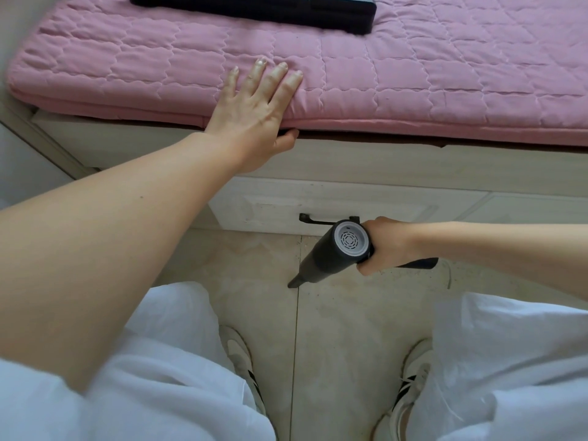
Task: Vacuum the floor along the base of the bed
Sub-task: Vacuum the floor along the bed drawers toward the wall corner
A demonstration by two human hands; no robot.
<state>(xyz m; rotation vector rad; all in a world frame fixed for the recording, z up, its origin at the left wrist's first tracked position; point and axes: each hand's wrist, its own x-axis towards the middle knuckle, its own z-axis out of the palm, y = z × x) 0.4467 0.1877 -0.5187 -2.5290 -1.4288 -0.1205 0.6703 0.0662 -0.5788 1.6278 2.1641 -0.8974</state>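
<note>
A small dark grey handheld vacuum (331, 253) points down and to the left, its narrow nozzle tip touching or just above the beige tiled floor (334, 329) near a tile joint. My right hand (386, 245) grips its handle at the rear, next to the round white filter end. My left hand (254, 113) rests flat with straight fingers on the edge of the pink quilted mattress (413, 84), its thumb hooked under the mattress edge. The bed's cream wooden base (397, 168) runs across the view just beyond the vacuum.
A cream drawer front (273, 206) with a dark metal handle (318, 220) sits in the bed base right behind the vacuum. A long black object (254, 7) lies on the mattress at the top. My white trouser legs and striped shoes (241, 354) flank the floor below.
</note>
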